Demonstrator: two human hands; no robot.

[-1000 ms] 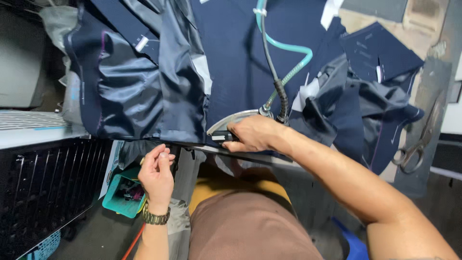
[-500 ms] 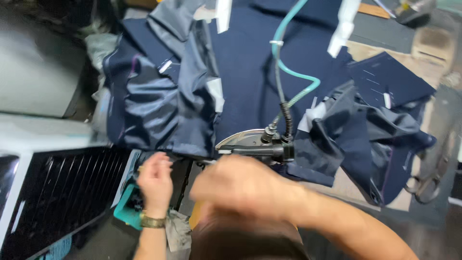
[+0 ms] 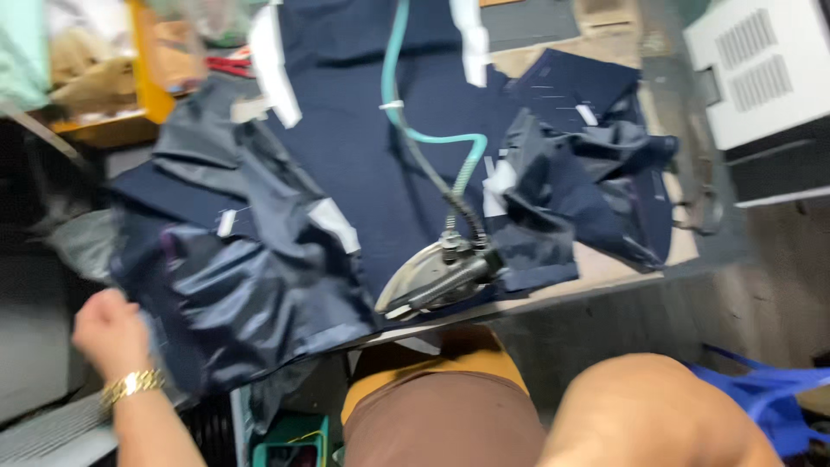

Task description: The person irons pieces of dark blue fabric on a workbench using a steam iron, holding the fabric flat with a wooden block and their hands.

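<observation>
Iron [image 3: 437, 278]: I see it resting alone on the navy cloth [image 3: 380, 164] at the board's near edge; 1 second ago my right hand gripped it, so pressing has paused.
Right hand: out of view, state unknown.
Left hand [image 3: 105, 324]: curled at the shiny dark lining [image 3: 233, 294], blurred, so I can't confirm a pinch.
Materials: smooth metal soleplate, teal hose [image 3: 393, 78], matte wool, glossy crumpled lining.

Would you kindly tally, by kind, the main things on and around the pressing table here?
Steam iron: 1
Teal hose: 1
Shiny dark lining garment, with the left hand at its edge: 1
Heap of navy fabric pieces: 1
Gold wristwatch: 1
White machine box: 1
Total: 6
</observation>
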